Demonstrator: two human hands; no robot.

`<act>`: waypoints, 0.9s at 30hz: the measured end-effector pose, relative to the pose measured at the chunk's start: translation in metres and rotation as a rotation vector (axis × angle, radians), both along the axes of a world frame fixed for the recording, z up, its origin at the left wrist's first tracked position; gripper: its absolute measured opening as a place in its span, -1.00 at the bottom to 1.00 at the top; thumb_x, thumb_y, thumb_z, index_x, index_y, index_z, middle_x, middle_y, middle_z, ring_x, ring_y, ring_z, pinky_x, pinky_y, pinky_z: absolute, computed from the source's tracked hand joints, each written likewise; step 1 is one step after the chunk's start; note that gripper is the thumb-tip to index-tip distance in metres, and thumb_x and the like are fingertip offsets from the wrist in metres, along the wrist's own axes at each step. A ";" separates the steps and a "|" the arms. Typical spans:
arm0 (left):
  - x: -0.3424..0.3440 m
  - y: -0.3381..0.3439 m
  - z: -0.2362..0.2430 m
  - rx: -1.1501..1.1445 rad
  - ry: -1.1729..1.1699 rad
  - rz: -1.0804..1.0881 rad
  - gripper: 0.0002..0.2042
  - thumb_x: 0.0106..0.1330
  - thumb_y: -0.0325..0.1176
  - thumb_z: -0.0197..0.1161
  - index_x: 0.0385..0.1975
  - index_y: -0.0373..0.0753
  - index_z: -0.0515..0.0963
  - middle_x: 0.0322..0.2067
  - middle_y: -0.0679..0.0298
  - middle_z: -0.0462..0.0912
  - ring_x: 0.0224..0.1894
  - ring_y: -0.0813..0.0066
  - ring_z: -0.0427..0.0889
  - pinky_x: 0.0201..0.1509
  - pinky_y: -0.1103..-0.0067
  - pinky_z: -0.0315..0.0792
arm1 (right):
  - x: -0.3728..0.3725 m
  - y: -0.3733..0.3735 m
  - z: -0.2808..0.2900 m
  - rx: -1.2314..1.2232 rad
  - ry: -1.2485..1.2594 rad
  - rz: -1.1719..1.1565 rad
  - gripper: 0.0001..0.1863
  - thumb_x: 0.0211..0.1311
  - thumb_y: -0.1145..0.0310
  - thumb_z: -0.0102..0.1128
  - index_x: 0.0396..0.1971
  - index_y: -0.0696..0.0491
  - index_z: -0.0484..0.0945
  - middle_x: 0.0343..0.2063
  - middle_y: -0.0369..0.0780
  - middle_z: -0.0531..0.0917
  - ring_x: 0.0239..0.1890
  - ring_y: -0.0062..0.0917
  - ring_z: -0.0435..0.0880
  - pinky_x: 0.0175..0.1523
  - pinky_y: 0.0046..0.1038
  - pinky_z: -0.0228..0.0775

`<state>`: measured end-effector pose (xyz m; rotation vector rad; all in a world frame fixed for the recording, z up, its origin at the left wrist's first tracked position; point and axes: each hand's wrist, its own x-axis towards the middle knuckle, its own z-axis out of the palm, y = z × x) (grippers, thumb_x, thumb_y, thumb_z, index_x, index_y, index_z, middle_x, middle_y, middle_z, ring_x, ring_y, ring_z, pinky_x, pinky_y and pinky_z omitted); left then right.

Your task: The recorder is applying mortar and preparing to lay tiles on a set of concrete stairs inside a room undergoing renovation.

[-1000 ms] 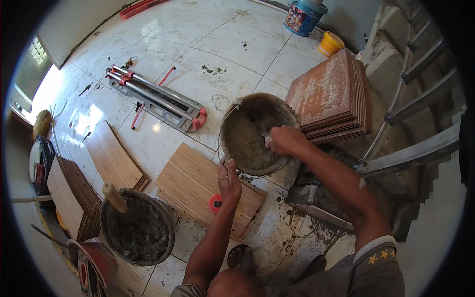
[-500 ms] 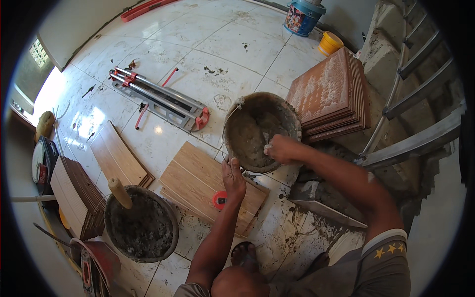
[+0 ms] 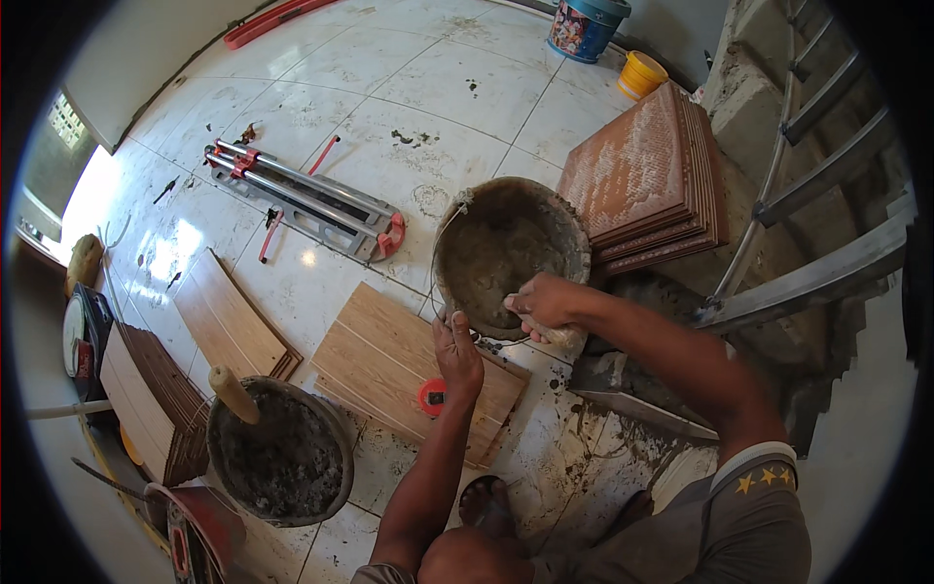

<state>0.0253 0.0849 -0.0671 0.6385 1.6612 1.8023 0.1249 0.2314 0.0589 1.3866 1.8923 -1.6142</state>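
A mortar-caked bucket (image 3: 446, 255) stands before me, with wet grey-brown mix (image 3: 501, 248) inside. Against its near left rim, my left hand (image 3: 457, 352) grips the side with the thumb up. My right hand (image 3: 550, 302) is closed at the near right rim. It holds a pale, smeared tool (image 3: 562, 337) whose kind I cannot make out; the hand covers most of it. Below my left hand lies a red tape measure (image 3: 432, 395) on wood-look tiles (image 3: 375, 355).
A second bucket (image 3: 341, 428) of dark mortar, with a wooden handle (image 3: 233, 394) sticking out, stands at left. A tile cutter (image 3: 306, 200) lies beyond. Reddish tiles (image 3: 632, 170) are stacked right, beside a metal railing (image 3: 817, 277). More wood-look tiles (image 3: 229, 311) lie left.
My right hand has moved from inside the bucket back toward its near rim, and more of the pale tool shows beneath it. My left hand stays at the rim.
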 end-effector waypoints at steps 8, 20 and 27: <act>0.001 0.002 -0.003 0.040 -0.033 0.020 -0.54 0.62 -0.04 -0.05 0.13 -0.35 0.48 0.02 0.18 0.45 0.02 0.37 0.51 0.14 0.51 0.36 | -0.007 -0.004 0.000 -0.233 0.081 -0.258 -0.66 0.48 0.18 0.14 -0.31 0.20 0.58 -0.53 -0.13 0.62 -0.64 -0.46 0.61 -0.57 -0.40 0.47; 0.001 0.000 0.003 0.003 0.074 0.065 -0.62 0.62 -0.09 -0.03 0.00 -0.32 0.50 -0.23 0.36 0.43 -0.31 0.61 0.40 -0.21 0.60 0.35 | 0.034 -0.017 -0.021 -0.535 0.362 -0.593 -0.63 0.51 0.12 0.09 -0.02 0.15 0.48 -0.44 -0.19 0.60 -0.57 -0.53 0.58 -0.54 -0.49 0.48; 0.001 -0.003 0.004 -0.018 -0.023 0.034 -0.65 0.62 -0.10 -0.03 -0.07 -0.31 0.51 -0.33 0.36 0.44 -0.34 0.61 0.39 -0.25 0.57 0.35 | 0.040 -0.016 -0.025 -0.683 0.531 -0.710 -0.64 0.53 0.12 0.05 -0.09 0.17 0.49 -0.46 -0.20 0.59 -0.59 -0.55 0.58 -0.53 -0.53 0.49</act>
